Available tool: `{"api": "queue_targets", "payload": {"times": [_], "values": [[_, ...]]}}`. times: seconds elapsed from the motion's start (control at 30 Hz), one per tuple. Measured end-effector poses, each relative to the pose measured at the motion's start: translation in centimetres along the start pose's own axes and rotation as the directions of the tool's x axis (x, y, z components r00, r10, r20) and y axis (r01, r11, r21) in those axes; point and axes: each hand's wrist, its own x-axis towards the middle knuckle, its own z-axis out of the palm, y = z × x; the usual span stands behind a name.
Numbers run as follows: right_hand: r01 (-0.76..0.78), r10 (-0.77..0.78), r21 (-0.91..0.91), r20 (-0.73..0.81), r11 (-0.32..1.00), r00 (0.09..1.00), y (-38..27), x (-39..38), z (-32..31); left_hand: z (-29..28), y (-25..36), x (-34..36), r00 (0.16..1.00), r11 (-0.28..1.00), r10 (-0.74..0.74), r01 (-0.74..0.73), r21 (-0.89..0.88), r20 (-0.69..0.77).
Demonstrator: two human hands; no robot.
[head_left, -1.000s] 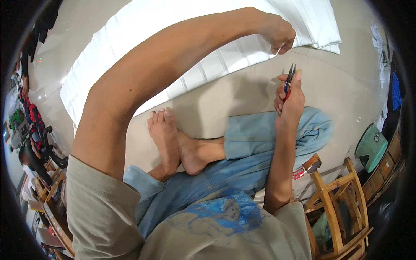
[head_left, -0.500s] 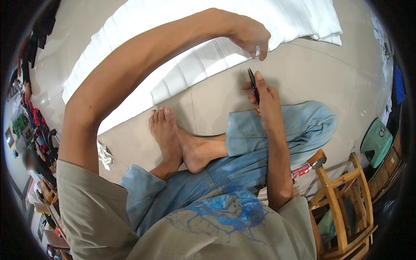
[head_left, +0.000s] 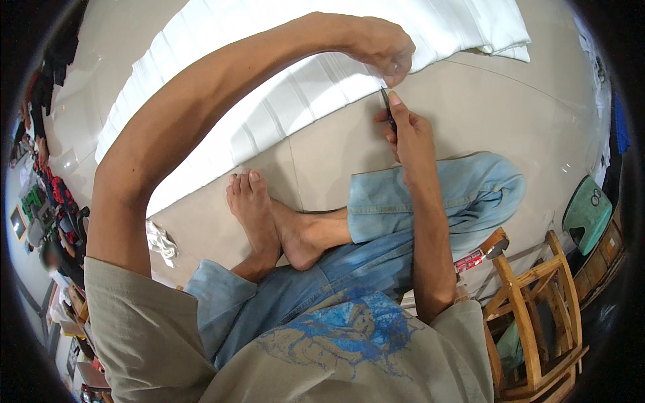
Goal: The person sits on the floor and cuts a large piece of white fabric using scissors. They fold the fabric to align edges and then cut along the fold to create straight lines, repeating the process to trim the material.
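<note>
A long white cloth with woven stripes (head_left: 269,121) lies spread across the floor at the far side. My left hand (head_left: 388,48) reaches over it, its fingers closed in a pinch at the cloth's near edge; the fingertips are partly hidden. Just nearer to me, my right hand (head_left: 411,134) grips small black thread snips (head_left: 388,111). Their pointed tips aim away from me and come right up to the cloth edge beneath my left fingers. How far the blades are apart is hard to make out.
I sit on the tiled floor (head_left: 322,164) with crossed legs in blue jeans (head_left: 430,201). A crumpled white scrap (head_left: 160,243) lies to the left. On the right are a wooden stool (head_left: 531,316) and a green plastic seat (head_left: 586,215). Another person (head_left: 64,262) is at far left.
My left fingers have curled together on the cloth edge. My right hand has moved the snips forward, bringing their tips up to the edge below the left fingers.
</note>
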Motion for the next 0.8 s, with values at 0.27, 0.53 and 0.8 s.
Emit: {"api": "queue_targets", "payload": {"times": [0.27,0.53,0.8], "values": [[0.023,-0.023,-0.001,-0.002,1.000,1.000,0.4,0.2,0.1,-0.3,0.2,0.0,1.000,1.000,-0.006,0.005,0.025,0.026],[0.050,-0.050,0.000,-0.015,0.999,0.999,0.7,0.4,0.2,0.0,0.5,-0.2,1.000,0.999,-0.017,0.017,0.047,-0.013],[0.083,-0.085,-0.051,-0.029,0.995,0.996,1.3,0.7,0.2,0.4,0.6,-0.2,0.998,0.997,-0.048,0.051,0.065,-0.038]]}}
